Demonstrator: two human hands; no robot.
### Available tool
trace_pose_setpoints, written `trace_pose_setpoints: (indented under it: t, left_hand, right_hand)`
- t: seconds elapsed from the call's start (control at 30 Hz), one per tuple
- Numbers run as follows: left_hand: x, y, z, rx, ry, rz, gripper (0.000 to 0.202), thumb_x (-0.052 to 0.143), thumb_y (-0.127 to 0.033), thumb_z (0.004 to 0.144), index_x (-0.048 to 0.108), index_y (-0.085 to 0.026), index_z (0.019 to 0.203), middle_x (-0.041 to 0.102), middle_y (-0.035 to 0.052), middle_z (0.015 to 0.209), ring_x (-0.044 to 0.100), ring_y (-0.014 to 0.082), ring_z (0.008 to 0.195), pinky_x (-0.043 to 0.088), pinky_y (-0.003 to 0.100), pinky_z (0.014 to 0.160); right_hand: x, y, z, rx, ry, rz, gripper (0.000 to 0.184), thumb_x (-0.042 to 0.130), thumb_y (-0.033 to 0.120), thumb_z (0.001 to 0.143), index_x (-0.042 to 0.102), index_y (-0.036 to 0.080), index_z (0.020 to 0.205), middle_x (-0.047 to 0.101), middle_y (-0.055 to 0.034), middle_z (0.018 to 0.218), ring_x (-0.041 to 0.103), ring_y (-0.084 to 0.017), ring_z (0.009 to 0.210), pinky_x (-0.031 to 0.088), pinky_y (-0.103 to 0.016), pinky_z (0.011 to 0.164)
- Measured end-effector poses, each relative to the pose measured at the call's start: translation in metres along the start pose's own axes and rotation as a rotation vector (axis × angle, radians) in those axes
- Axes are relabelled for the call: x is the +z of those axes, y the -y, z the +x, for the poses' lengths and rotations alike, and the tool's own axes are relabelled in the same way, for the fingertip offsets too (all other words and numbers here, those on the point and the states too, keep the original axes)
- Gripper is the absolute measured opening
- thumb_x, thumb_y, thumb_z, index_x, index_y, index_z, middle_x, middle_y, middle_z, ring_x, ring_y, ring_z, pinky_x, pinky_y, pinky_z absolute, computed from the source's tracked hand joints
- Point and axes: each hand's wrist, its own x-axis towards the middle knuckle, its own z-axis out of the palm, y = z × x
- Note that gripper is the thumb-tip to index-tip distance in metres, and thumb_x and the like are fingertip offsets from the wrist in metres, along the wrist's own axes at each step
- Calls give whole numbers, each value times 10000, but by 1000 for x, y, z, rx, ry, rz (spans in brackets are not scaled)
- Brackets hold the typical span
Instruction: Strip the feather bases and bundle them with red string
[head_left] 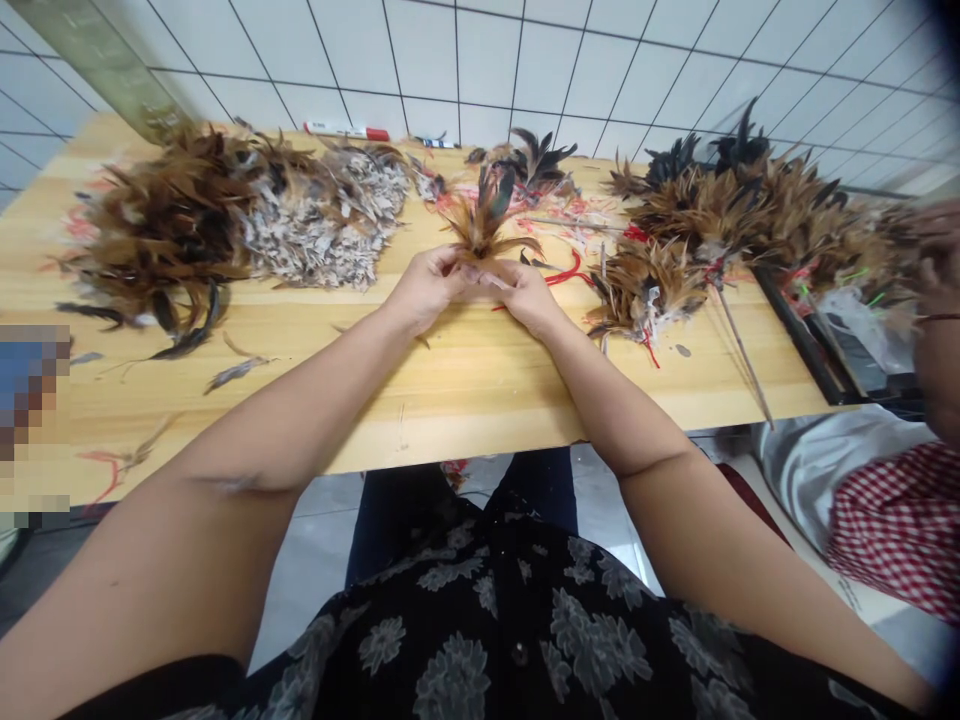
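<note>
Between my two hands, above the wooden table, is a small bunch of brown and black feathers, its tips pointing away from me. My left hand pinches the base of the bunch from the left side. From the other side my right hand has its fingers closed at the same base, where a pale strip shows. Just right of that hand lie red strings and a tied feather bundle. The fingertips partly hide the quill ends.
A large pile of brown feathers and grey-white fluffy feathers lies left. More feather bundles, a thin stick and a black tray edge are right. Markers lie by the tiled wall. Another person's hand is at far right.
</note>
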Motion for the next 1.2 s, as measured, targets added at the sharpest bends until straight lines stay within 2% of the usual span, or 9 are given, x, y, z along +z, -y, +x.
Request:
trace_pose_setpoints:
  t: [0.1, 0.23, 0.33, 0.43, 0.63, 0.8, 1.0, 1.1, 1.2]
  left_hand:
    - [2, 1, -1, -16, 19, 0, 421, 1245, -275, 752, 840, -204, 839, 842, 58, 896, 808, 268, 921, 674, 315, 889]
    - [3, 5, -3, 4, -19, 4, 557, 1302, -325, 687, 795, -200, 882, 835, 54, 923, 843, 298, 1005, 677, 335, 953]
    - [-1, 8, -1, 4, -67, -4, 502, 1265, -284, 775, 775, -211, 858, 800, 26, 885, 816, 254, 950, 668, 305, 889]
    - [-7, 9, 4, -43, -103, -85, 416, 1197, -232, 877, 782, -217, 855, 779, 19, 870, 760, 201, 840, 612, 255, 718]
    - [-12, 6, 14, -139, -197, -166, 398, 1119, -104, 949, 769, -193, 783, 766, 29, 830, 675, 136, 707, 514, 196, 588]
    - [-13, 8, 14, -158, -144, -155, 404, 1126, -82, 942, 771, -174, 772, 759, 32, 812, 670, 140, 705, 536, 230, 642]
    - [-16, 27, 13, -99, -10, -140, 387, 1193, -232, 833, 815, -155, 845, 799, 49, 844, 722, 187, 775, 577, 264, 739]
    - [-14, 33, 16, -60, 36, 39, 221, 1044, -137, 875, 824, -152, 863, 837, 61, 876, 785, 249, 880, 642, 334, 911]
    - [-12, 34, 22, 7, 90, 387, 140, 820, -10, 897, 844, -139, 848, 893, 105, 947, 851, 339, 1035, 669, 438, 1112]
  right_hand:
    - [1, 7, 0, 69, -45, -57, 194, 708, 350, 1112, 748, 232, 964, 847, -80, 1106, 770, -264, 1121, 641, -400, 1085]
    - [1, 12, -2, 27, -51, -339, 184, 636, 186, 1115, 751, 255, 989, 842, -110, 1216, 753, -289, 1225, 594, -439, 1203]
    - [1, 12, -5, -18, -46, -382, 161, 628, 241, 1154, 784, 254, 1118, 845, -130, 1283, 749, -307, 1281, 587, -452, 1227]
    - [2, 11, -8, -11, -51, -391, 162, 654, 303, 1174, 788, 241, 1242, 830, -111, 1215, 744, -299, 1189, 595, -441, 1167]
    - [-1, 14, -9, -8, -69, -375, 198, 680, 370, 1189, 816, 243, 1255, 753, -56, 1028, 708, -286, 1071, 590, -422, 1100]
    - [-1, 7, -8, -28, -73, -382, 255, 684, 423, 1196, 826, 237, 1298, 780, -65, 1048, 721, -286, 1076, 600, -429, 1111]
    - [-1, -20, 1, -131, -68, -346, 462, 650, 642, 1182, 824, 225, 1282, 816, -117, 1079, 743, -321, 1091, 636, -491, 1121]
    - [-1, -28, 2, -155, -90, -356, 582, 625, 775, 1120, 810, 230, 1202, 833, -170, 1111, 745, -363, 1103, 653, -553, 1112]
    - [-4, -30, 3, -160, -148, -439, 547, 709, 756, 1020, 791, 243, 1192, 844, -211, 1179, 751, -405, 1140, 671, -623, 1098]
